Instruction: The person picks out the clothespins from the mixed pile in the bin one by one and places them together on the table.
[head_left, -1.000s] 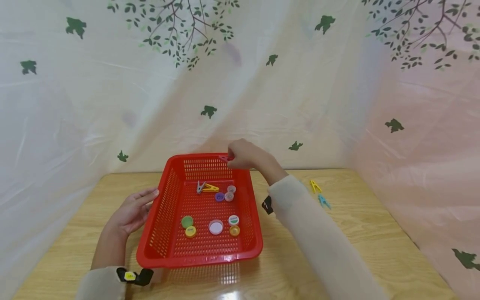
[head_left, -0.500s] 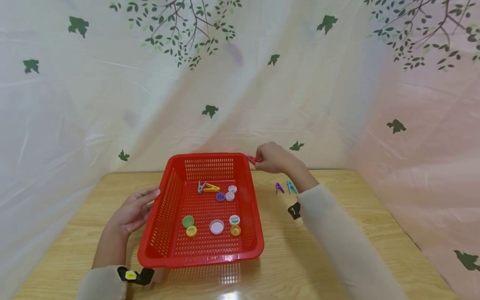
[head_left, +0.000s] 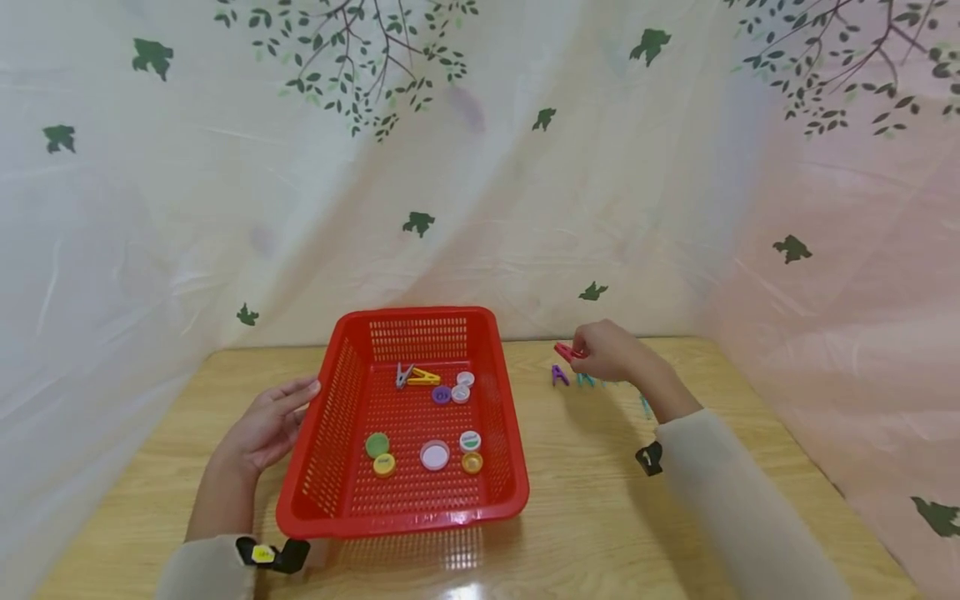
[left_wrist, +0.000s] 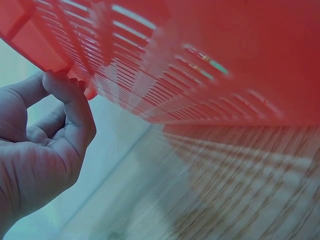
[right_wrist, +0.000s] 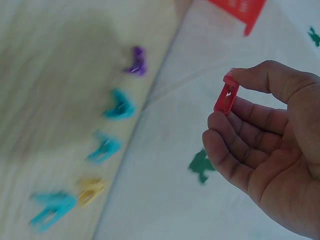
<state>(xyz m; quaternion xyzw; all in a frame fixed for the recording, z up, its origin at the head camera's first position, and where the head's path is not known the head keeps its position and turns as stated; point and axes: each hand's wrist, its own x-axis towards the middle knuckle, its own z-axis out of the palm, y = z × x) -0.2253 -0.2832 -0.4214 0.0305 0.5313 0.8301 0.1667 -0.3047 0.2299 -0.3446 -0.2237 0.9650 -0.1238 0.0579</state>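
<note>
Head view, lower left of the frame: the left hand (head_left: 264, 425) lies with fingers straight and relaxed against the left outer wall of the red basket (head_left: 334, 400), which sits on the wooden tabletop (head_left: 600, 517) at the lower centre. The left wrist view shows the same hand (left_wrist: 40, 150) from below, its fingertips touching the slotted wall of the basket (left_wrist: 210, 65) and gripping nothing. Inside the basket lie several bottle caps (head_left: 434, 455) toward the near end, and farther back a grey clip (head_left: 403, 374) just beside a yellow clip (head_left: 424, 377). To the right of the basket, at mid-frame, the right hand (head_left: 606, 352) is raised a little over the tabletop and pinches a red clip (head_left: 565, 352) between thumb and fingers. The right wrist view shows that pinch plainly: the red clip (right_wrist: 226, 95) is clamped at the fingertips of the right hand (right_wrist: 270, 150), with the other fingers curled under it. Below this hand a purple clip (head_left: 559, 375) rests on the tabletop, and the wrist view shows it (right_wrist: 136, 61) heading a row with teal clips (right_wrist: 119, 106) and a pale yellow clip (right_wrist: 90, 190), all blurred. Behind everything hangs a pale curtain (head_left: 480, 167) printed with green leaves.
</note>
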